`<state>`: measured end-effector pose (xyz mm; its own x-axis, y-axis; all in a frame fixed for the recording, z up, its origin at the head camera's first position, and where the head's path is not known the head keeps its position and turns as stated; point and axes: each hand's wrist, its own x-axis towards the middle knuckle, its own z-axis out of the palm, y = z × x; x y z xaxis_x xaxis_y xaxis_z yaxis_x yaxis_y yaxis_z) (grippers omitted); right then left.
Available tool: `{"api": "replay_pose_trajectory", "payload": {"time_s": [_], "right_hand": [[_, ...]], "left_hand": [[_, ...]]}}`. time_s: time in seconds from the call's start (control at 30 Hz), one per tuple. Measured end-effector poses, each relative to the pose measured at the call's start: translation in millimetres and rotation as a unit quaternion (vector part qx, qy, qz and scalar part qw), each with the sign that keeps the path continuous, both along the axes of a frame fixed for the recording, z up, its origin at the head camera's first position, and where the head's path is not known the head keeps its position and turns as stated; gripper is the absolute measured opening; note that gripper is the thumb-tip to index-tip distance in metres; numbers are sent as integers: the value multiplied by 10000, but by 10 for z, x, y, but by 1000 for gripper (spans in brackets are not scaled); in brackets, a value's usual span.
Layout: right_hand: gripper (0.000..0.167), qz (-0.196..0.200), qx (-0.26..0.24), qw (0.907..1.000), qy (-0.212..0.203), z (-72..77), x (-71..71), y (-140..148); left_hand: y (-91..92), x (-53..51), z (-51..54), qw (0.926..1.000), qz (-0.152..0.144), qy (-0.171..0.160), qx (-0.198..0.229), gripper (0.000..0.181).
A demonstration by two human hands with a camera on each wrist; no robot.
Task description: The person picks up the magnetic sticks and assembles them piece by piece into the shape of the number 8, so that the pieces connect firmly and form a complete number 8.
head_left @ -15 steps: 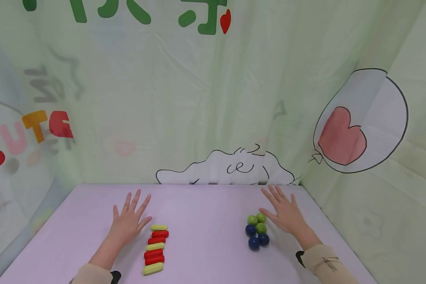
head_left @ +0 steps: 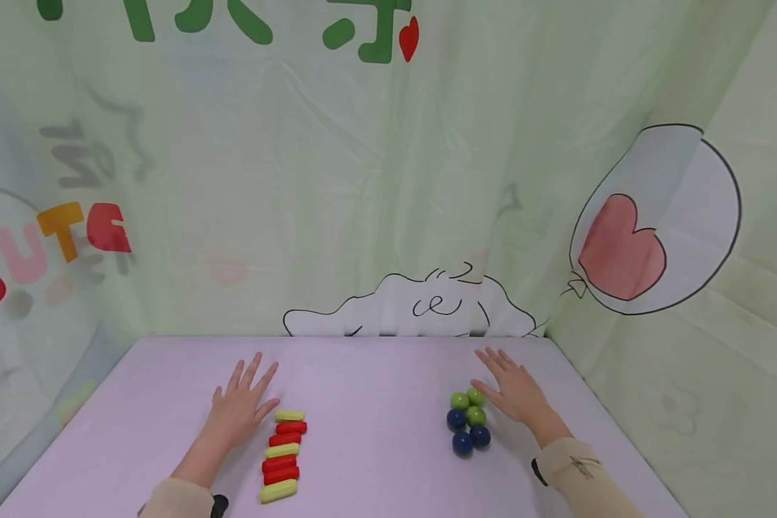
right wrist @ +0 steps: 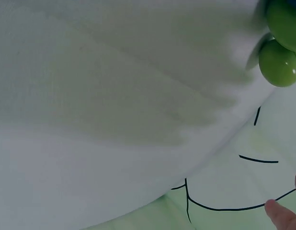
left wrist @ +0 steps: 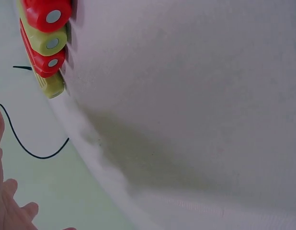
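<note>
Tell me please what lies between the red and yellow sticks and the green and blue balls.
Between the sticks and the balls, the head view shows only bare table.

Lilac table (head_left: pixel 375 403) below L grip (head_left: pixel 236 411) & R grip (head_left: pixel 518 392); pale-green curtain (head_left: pixel 246 187) beyond both. White line drawing (head_left: pixel 369 316) low on it, btwn grips. Balloon print (head_left: pixel 696 216) w/ pink heart (head_left: pixel 621 252) up & R of R grip. Multicol. letters (head_left: pixel 65 223) up & L of L grip; green chars (head_left: pixel 385 29) high above it, red heart (head_left: pixel 409 40) at their R end.

Pale green curtain (head_left: pixel 265 180) behind lilac table (head_left: pixel 375 403)
</note>
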<state>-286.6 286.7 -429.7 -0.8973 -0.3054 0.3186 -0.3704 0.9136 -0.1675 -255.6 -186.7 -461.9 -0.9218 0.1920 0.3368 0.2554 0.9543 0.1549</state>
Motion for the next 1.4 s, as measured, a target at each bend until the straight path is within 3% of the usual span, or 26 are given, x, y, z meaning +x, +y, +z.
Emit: {"api": "replay_pose_trajectory", "payload": {"time_s": [0.17,0.33,0.53,0.73,1.07,1.4], "right_hand": [[64,-26,-186,9998,-121,-67,-20,-20],[62,-246,-25,9984,-505,-72,-41,-48],[56,-412,300,9957,-774,-97,-71,-41],[53,-357,267,9950,-897,-114,-70,-29],[47,-315,209,9929,-1131,-137,-74,-36],[37,-381,119,9901,-1347,-201,-95,-75]], "left_hand": [[13,-10,-22,9998,-88,-172,-35,63],[43,-26,-38,9989,-199,-407,-110,57],[89,-41,-69,9976,-324,-589,184,45],[144,-33,-84,9948,-407,-859,378,39],[205,-28,-116,9938,-420,-926,454,35],[225,-33,-126,9892,-375,-1342,449,26]]}}
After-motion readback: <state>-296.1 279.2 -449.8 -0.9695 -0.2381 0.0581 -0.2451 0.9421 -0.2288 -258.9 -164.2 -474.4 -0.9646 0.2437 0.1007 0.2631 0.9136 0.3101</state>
